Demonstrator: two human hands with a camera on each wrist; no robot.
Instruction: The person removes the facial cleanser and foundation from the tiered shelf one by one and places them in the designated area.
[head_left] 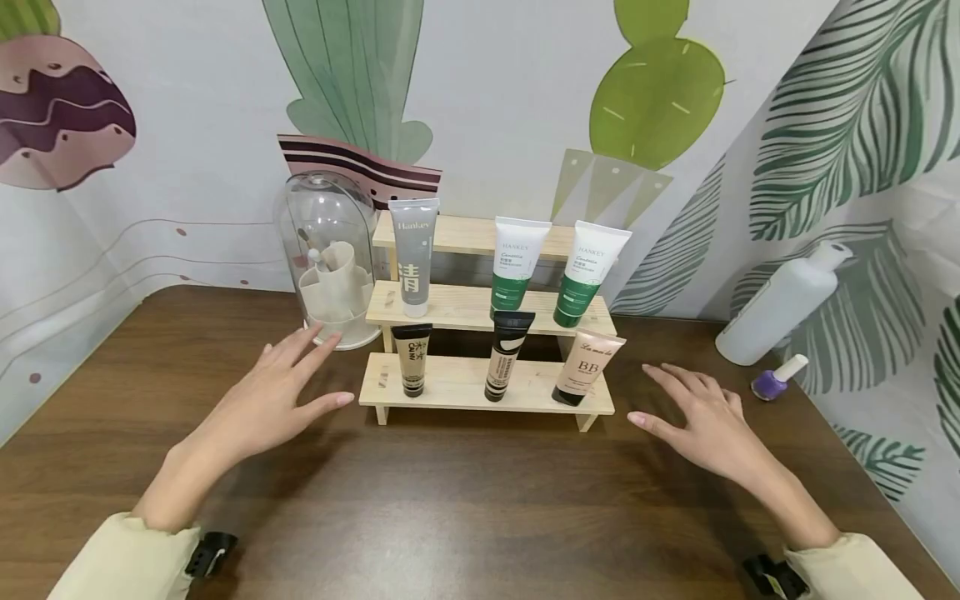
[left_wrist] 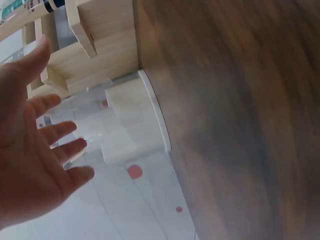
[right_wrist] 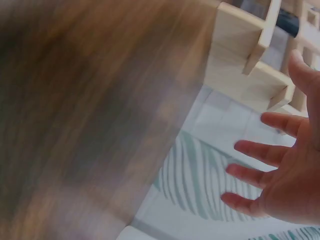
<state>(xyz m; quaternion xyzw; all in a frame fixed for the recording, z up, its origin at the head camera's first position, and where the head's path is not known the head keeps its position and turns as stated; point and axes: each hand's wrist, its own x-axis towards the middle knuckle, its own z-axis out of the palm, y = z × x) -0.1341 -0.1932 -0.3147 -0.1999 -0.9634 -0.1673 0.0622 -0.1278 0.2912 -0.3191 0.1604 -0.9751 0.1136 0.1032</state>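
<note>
My left hand [head_left: 273, 396] hovers over the table left of a tiered wooden rack [head_left: 457, 392], fingers spread and holding nothing. To the rack's right, my right hand [head_left: 705, 421] is likewise spread with nothing in it. On the bottom step stand a small black-capped tube [head_left: 412, 360], a taller black-topped tube [head_left: 506, 358] and a pink BB tube [head_left: 587, 367], which leans right. The middle step bears a grey tube [head_left: 415, 258] and two white-and-green tubes, the left one [head_left: 517, 262] and the right one [head_left: 590, 271]. In the left wrist view, the left hand [left_wrist: 37, 135] shows its palm.
Behind my left fingers, a clear dome [head_left: 322, 200] covers a white brush holder [head_left: 333, 292]. At the right, a pale bottle [head_left: 780, 308] leans by the patterned wall covering, with a purple nail polish bottle [head_left: 772, 383] near it. The brown table [head_left: 480, 500] stretches in front.
</note>
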